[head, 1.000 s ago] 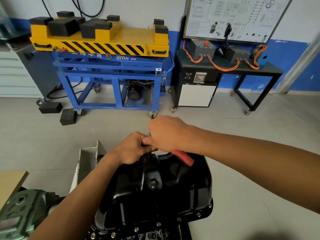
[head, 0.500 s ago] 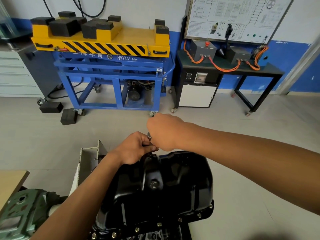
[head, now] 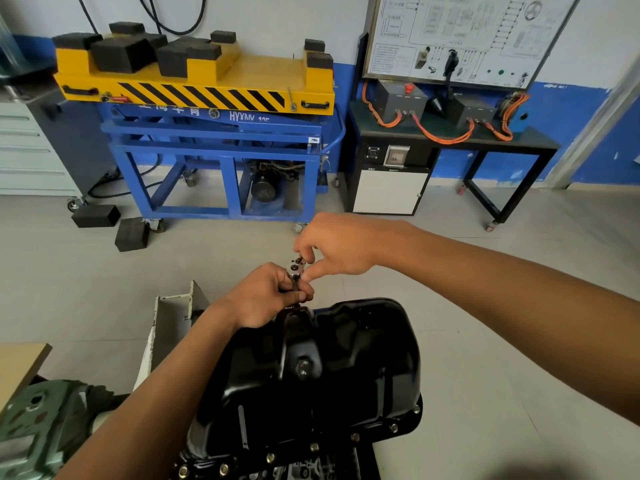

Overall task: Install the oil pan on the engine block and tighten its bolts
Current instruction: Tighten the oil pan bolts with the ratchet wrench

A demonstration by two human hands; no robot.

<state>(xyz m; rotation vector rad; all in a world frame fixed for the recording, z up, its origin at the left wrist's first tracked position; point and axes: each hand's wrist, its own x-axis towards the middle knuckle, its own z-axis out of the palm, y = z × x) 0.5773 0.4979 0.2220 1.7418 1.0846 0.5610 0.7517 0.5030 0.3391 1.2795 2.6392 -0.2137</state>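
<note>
Black oil pan (head: 346,358) sits just beneath the left hand (head: 266,296), which grips the socket shaft (head: 295,281); the right hand (head: 339,247), just above, pinches the ratchet head (head: 296,266). Holding the shaft square over its hidden bolt should prevent slipping.

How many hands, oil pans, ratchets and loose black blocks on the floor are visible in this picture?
hands: 2, the left hand and the right hand
oil pan: 1
ratchet: 1
black blocks on the floor: 2
Total: 6
</note>
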